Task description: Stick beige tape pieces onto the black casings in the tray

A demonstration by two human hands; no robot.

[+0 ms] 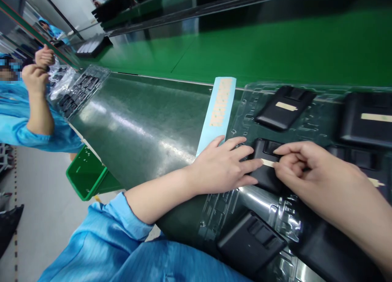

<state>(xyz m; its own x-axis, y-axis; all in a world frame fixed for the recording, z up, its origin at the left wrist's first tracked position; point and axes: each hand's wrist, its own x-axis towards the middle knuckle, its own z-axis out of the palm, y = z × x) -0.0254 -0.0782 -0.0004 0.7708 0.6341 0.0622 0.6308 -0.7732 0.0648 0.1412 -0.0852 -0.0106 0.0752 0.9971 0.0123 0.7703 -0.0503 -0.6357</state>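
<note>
My left hand lies flat with spread fingers on a black plastic part seated in a clear blister tray, steadying it. My right hand pinches a small tan sticker strip against the top of that same part, the fingertips of both hands almost meeting. A light blue backing sheet carrying several tan stickers lies on the mat just left of the tray. Other black parts in the tray carry a tan strip; one near me shows none.
A dark green mat covers the bench, with a green conveyor belt behind it. At the left a co-worker in a blue coat works over another tray of parts. A green bin stands below the bench edge.
</note>
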